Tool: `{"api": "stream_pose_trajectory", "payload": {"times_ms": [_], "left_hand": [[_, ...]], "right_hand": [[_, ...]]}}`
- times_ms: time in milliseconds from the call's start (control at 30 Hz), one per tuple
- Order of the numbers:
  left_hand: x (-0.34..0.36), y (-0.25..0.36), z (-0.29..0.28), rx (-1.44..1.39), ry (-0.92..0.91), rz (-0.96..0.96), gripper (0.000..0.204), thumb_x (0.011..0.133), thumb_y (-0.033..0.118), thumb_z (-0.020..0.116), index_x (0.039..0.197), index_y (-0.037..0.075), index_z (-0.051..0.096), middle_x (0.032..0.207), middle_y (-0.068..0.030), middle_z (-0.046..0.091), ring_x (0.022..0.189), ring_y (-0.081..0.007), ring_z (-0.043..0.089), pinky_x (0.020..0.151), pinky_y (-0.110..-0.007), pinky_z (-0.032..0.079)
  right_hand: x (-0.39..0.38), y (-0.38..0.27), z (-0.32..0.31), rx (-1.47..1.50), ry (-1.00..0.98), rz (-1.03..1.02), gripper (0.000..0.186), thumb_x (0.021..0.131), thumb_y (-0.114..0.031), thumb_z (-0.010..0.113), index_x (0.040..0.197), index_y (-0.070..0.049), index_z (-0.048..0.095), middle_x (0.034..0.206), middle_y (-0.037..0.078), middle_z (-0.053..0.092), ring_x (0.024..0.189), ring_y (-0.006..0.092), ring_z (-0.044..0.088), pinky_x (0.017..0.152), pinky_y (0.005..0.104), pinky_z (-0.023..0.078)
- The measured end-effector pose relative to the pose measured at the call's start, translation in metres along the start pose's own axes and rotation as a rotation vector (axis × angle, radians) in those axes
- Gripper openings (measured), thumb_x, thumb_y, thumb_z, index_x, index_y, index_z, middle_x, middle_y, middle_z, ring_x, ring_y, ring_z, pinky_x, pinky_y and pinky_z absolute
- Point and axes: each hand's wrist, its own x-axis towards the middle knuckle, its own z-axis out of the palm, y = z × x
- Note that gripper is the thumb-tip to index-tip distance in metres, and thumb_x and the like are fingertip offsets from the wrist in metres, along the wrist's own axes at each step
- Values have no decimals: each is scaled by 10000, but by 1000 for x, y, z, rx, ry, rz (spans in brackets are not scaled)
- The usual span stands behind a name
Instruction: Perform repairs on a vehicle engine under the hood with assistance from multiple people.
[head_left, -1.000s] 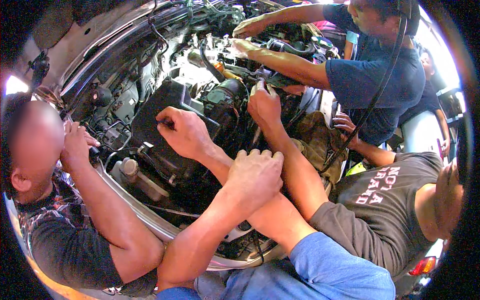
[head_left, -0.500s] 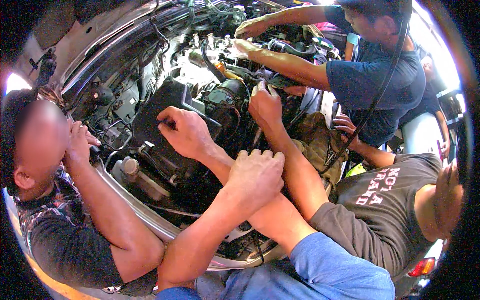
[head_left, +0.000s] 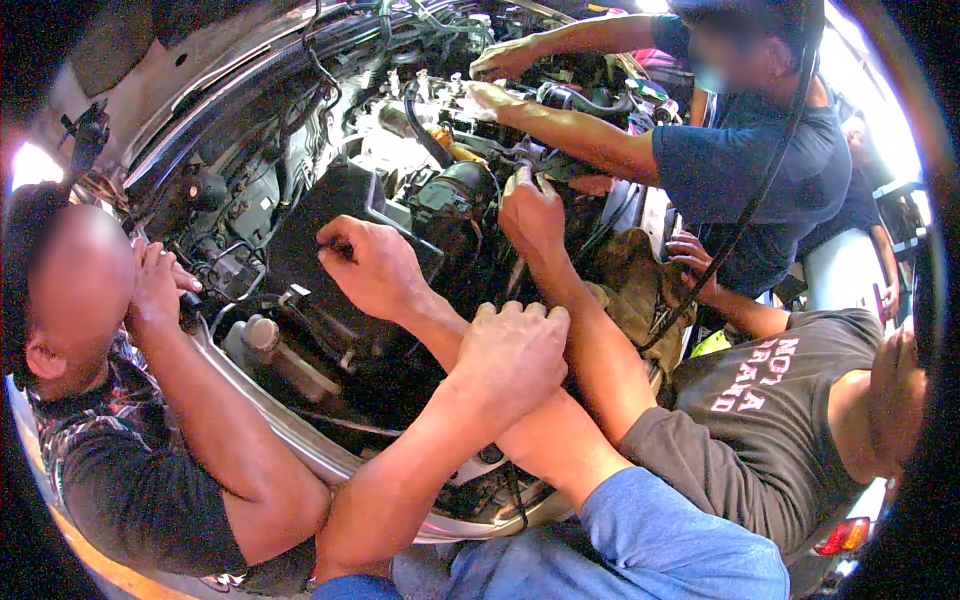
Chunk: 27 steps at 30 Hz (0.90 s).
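My forearms cross over the front of an open engine bay. My left hand lies on my right forearm, its fingers bent over it. Farther in, my right hand hangs above a black plastic engine housing, fingers curled in toward the thumb. A dark hollow shows inside that curl; whether anything small is held there is hidden. Just right of the housing is a round black intake part. A co-worker's hand reaches in beside it.
At the back right, another person's hands work over the bright metal engine top. A person at left holds a hand near the mouth. A hanging black cable crosses the right side. A capped reservoir sits front left.
The fingers of my right hand have curled in a little more. The person at the back right has turned their head toward me. My left hand stays in place.
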Motion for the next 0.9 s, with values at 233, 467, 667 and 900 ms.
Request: {"api": "stream_pose_trajectory", "payload": {"times_ms": [233, 467, 667, 900], "left_hand": [[2, 2, 0, 14, 4, 2, 267, 857, 255, 618, 1019, 43, 606, 955, -158, 679, 949, -353, 668, 843, -501, 505], [1, 3, -3, 23, -12, -8, 284, 861, 264, 617, 1039, 43, 607, 977, -156, 683, 968, -349, 666, 854, -501, 506], [0, 3, -3, 5, -23, -11, 297, 866, 266, 617, 1058, 40, 605, 993, -158, 681, 991, -341, 658, 870, -500, 497], [-2, 3, -2, 12, -1, -2, 309, 866, 278, 628, 1067, 44, 604, 972, -150, 675, 978, -336, 656, 860, -493, 495]], "right_hand": [[-1, 1, -1, 15, 4, -11, 219, 854, -180, 687, 1039, -64, 679, 899, 152, 713, 852, 310, 703, 758, 407, 546], [-1, 0, -1, 16, -11, -17, 206, 861, -175, 682, 1036, -67, 677, 934, 139, 719, 867, 313, 700, 768, 405, 547], [-2, -4, -4, 29, -20, -12, 223, 865, -187, 689, 1059, -78, 685, 921, 142, 723, 854, 310, 703, 754, 403, 550], [-1, -5, -5, 4, -40, 12, 219, 865, -192, 694, 1054, -81, 687, 925, 144, 725, 857, 315, 703, 755, 405, 550]]}}
